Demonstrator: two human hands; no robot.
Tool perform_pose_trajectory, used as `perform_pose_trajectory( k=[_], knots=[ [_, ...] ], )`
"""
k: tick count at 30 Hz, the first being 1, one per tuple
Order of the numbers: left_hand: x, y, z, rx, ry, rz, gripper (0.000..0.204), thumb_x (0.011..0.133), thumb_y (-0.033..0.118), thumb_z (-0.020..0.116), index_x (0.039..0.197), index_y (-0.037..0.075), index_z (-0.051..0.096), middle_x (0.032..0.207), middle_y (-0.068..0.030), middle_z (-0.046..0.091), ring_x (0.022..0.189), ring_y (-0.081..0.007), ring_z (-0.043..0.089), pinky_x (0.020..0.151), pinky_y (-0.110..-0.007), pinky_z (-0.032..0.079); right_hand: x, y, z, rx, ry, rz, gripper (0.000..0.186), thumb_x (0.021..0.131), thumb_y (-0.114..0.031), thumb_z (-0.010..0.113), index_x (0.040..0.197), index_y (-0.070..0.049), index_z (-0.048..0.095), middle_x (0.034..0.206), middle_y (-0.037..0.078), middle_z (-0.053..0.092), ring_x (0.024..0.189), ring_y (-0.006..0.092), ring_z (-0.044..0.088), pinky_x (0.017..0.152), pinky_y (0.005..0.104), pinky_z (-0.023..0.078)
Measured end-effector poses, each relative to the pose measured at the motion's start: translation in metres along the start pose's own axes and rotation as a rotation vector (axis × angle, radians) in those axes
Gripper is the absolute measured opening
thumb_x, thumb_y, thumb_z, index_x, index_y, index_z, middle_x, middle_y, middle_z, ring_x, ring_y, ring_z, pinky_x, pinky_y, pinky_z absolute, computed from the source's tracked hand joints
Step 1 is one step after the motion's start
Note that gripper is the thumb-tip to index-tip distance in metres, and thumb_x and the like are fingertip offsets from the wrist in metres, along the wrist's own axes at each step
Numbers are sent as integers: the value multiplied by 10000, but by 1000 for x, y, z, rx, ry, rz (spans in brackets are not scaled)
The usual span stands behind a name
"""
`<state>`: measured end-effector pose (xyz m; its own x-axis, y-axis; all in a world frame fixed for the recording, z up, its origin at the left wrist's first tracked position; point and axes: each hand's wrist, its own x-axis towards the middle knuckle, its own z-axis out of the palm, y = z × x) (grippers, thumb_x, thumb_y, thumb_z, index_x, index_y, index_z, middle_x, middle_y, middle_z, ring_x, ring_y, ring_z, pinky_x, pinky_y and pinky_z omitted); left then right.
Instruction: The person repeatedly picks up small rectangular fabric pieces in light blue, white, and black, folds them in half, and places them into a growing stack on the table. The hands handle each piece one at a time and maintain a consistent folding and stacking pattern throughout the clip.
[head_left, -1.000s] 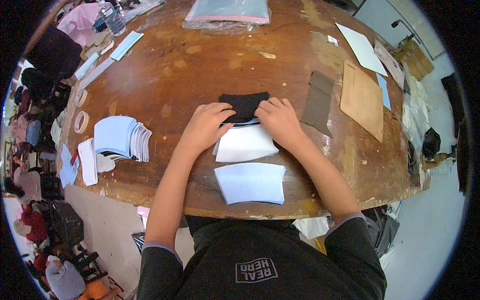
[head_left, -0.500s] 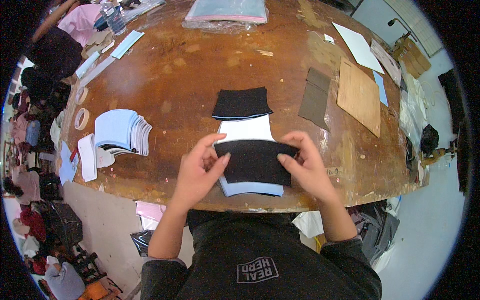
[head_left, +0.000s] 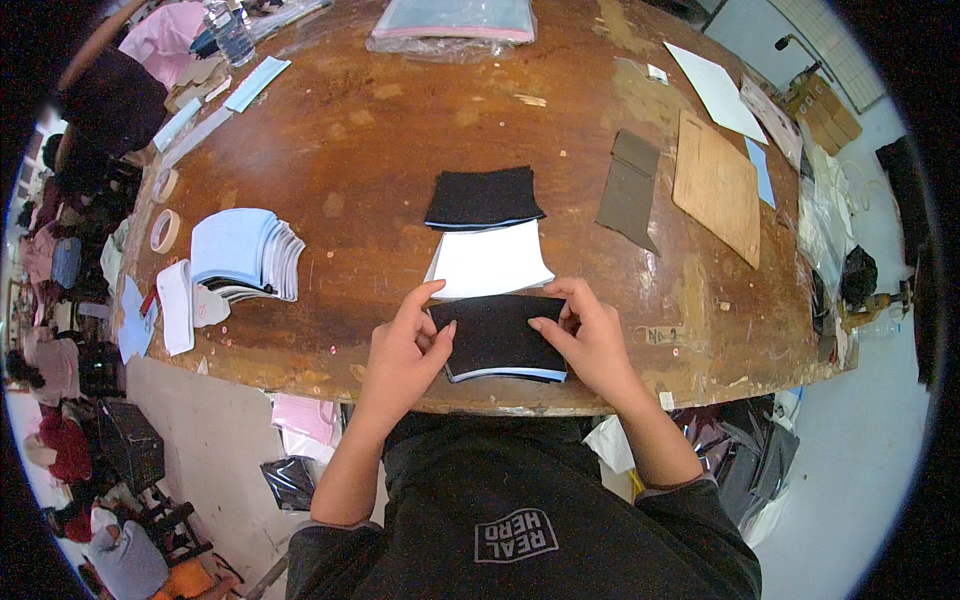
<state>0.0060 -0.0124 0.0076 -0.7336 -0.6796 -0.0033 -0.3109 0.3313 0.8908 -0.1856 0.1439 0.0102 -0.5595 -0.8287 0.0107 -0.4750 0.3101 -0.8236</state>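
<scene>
Near the table's front edge, a curved black fabric piece (head_left: pixel 497 338) lies over a small pile, with a light blue edge (head_left: pixel 552 376) showing under it. My left hand (head_left: pixel 405 345) pinches its upper left corner between thumb and fingers. At the upper right corner, my right hand (head_left: pixel 592 338) grips the same piece with thumb and fingertips. Just beyond is a stack of white pieces (head_left: pixel 492 260) of similar curved shape. Farther off sits another black stack (head_left: pixel 483 198) with a thin blue edge beneath.
On the left are a fanned stack of light blue pieces (head_left: pixel 232 247), white strips (head_left: pixel 176 308) and tape rolls (head_left: pixel 165 231). A brown cloth (head_left: pixel 630 190) and a wooden board (head_left: pixel 716 190) lie right. Plastic-wrapped sheets (head_left: pixel 453 25) rest at the far side.
The black piece has shifted left and settled over the pile, covering most of the light blue. My right hand has moved left, and more of the white stack shows.
</scene>
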Motion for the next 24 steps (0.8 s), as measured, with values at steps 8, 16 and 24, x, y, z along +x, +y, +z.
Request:
perform_pose_trajectory(
  k=[8, 16, 24],
  knots=[
    [1, 0, 1, 28, 8, 13, 504, 882, 55, 701, 1358, 88, 539, 634, -66, 539, 539, -124, 536, 552, -280, 452, -2, 6, 2, -32, 33, -23, 384, 831, -165, 793, 1134, -65, 580, 639, 82, 571, 567, 242, 613, 559, 360, 485],
    [22, 7, -18, 256, 53, 116, 361, 851, 76, 716, 1199, 51, 623, 797, -103, 616, 703, -225, 608, 667, -342, 497, 33, 18, -28, -294, 47, -323, 269, 840, -180, 748, 1078, -82, 672, 1038, 104, 679, 973, 299, 639, 802, 409, 512],
    [93, -38, -21, 330, -264, 604, 231, 849, 154, 731, 1060, 63, 708, 1085, -91, 691, 1089, -310, 610, 932, -423, 468, 85, 48, -18, -555, -196, -785, 182, 836, -159, 703, 1004, -92, 720, 1139, 34, 699, 1110, 272, 589, 939, 410, 472]
  ],
)
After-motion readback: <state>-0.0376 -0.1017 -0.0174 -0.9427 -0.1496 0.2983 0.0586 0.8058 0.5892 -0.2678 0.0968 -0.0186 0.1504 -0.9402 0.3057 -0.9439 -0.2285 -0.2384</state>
